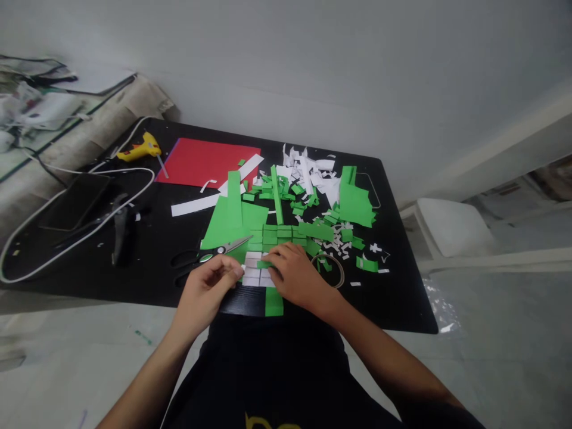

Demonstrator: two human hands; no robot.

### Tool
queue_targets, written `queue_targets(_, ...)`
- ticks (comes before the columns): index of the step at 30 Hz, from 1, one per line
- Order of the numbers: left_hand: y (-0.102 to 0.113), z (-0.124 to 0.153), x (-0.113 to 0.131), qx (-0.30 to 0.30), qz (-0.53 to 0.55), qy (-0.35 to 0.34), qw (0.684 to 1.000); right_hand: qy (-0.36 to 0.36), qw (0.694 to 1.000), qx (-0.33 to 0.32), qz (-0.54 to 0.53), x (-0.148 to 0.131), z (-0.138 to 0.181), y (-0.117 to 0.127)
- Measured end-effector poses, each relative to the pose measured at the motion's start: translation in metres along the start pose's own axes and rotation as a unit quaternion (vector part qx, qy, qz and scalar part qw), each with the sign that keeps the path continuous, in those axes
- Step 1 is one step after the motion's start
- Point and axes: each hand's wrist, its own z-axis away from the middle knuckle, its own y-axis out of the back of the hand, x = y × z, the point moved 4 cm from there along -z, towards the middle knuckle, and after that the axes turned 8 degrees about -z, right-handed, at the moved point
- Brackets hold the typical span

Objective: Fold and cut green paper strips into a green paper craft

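A woven patch of green and white paper strips lies at the near edge of the black table. My left hand has its fingers curled and pinches the patch's left edge. My right hand rests on the patch's right side, fingers bent, pinching a small green strip. A green strip end sticks out toward me below the hands. Black-handled scissors lie just left of the patch, blades shut, pointing right.
Green paper sheets and scraps and white scraps cover the table's middle. A red sheet, yellow glue gun, white cable, black pliers and tape ring also lie there. A white chair stands to the right.
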Motion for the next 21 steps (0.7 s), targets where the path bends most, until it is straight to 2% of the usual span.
queue_targets(4, -0.006, 0.001, -0.001, -0.009, -0.001, 0.003, 1.0, -0.007, 1.0, 0.012, -0.014, -0.001, -0.002, 0.001)
queue_targets(8, -0.012, 0.003, 0.001, -0.007, -0.003, -0.017, 1.0, -0.025, 0.996, 0.063, -0.06, -0.006, 0.001, 0.013)
queue_targets(11, -0.016, 0.004, 0.007, -0.006, -0.019, -0.066, 0.998, -0.058, 0.98, 0.099, -0.161, -0.009, 0.005, 0.021)
queue_targets(15, -0.021, 0.005, 0.014, -0.004, -0.06, -0.121, 0.991, -0.091, 0.948, 0.107, -0.285, -0.013, 0.008, 0.024)
queue_targets(21, -0.026, 0.003, 0.016, -0.017, -0.111, -0.147, 0.983, -0.097, 0.944, 0.112, -0.295, -0.016, 0.011, 0.023)
